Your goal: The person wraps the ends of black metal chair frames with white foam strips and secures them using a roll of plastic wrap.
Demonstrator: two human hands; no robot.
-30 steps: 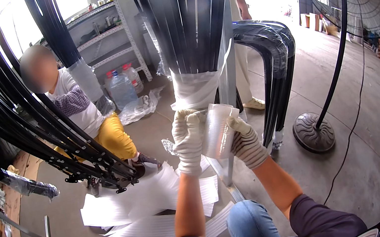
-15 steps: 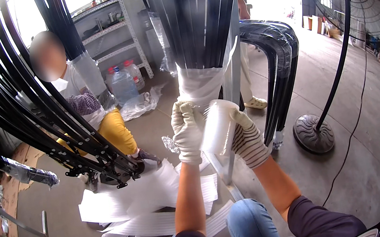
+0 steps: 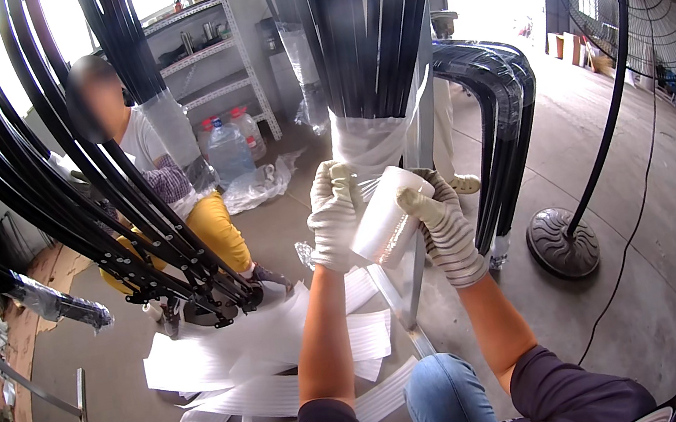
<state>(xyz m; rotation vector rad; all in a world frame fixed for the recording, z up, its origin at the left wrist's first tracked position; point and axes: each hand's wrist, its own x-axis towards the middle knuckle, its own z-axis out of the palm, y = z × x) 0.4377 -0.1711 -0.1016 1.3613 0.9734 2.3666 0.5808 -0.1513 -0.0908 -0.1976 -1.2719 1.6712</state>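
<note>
Film roll [image 3: 382, 223] between gloved hands, right fingers [image 3: 421, 200] over top, left fingers [image 3: 337, 202] alongside

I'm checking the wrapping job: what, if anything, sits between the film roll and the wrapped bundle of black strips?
Nothing visible. Both gloved hands, left hand and right hand, hold the film roll just below the wrapped bundle, with only stretched film between them.

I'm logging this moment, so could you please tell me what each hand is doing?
Left hand: closed on the roll of clear film.
Right hand: closed on the same roll's end.
</note>
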